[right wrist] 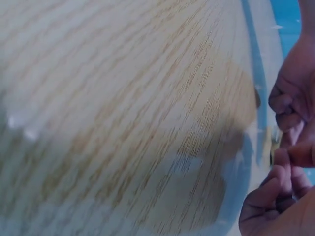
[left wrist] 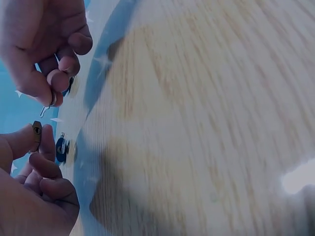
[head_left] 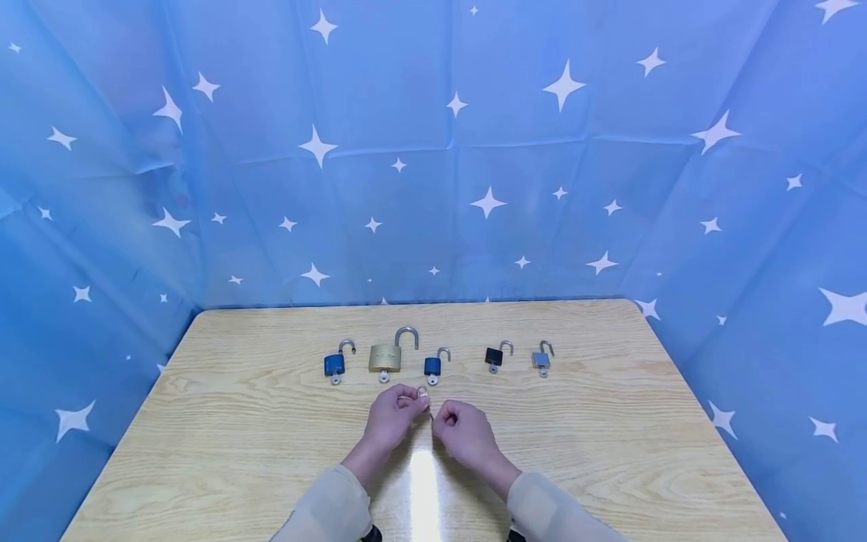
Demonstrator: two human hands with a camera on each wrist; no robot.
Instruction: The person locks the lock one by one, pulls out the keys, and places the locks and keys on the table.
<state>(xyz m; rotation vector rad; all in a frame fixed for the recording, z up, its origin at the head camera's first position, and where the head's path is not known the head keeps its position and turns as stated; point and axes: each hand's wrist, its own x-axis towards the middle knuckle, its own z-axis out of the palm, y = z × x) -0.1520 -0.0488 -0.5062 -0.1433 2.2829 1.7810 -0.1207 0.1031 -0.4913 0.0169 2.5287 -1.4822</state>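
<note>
Near the middle of the table, my left hand [head_left: 393,418] pinches a small padlock [head_left: 423,392] between thumb and fingers, its shackle sticking up past the fingertips. Seen in the left wrist view, the brass padlock [left wrist: 37,131] has its keyhole face turned toward the other hand. Close on its right, my right hand [head_left: 466,433] pinches a thin metal key [left wrist: 45,110], whose blade points at the keyhole with a small gap between them. In the right wrist view the fingers of both hands hide the padlock and the key.
Beyond the hands, a row of padlocks with raised shackles and keys in them lies on the table [head_left: 596,467]: a blue one [head_left: 334,364], a large brass one [head_left: 384,357], a smaller blue one [head_left: 432,366], a black one [head_left: 494,356] and a silver one [head_left: 540,360]. A starry blue curtain [head_left: 406,188] surrounds the table.
</note>
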